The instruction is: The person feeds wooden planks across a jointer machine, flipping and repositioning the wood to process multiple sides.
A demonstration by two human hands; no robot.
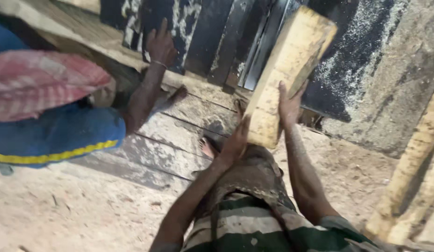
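Left hand [235, 142] and right hand [288, 105] both grip pale wooden block [287, 70], tilted, above sawdust-covered floor [86, 205].

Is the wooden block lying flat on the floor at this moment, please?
No, the wooden block is held up off the floor between the left hand and right hand.

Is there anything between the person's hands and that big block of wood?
No, nothing. Both hands are already on the pale wooden block: the left hand presses its lower left edge and the right hand grips its lower right side. Another person's hand rests on the dark machine farther left, apart from the block.
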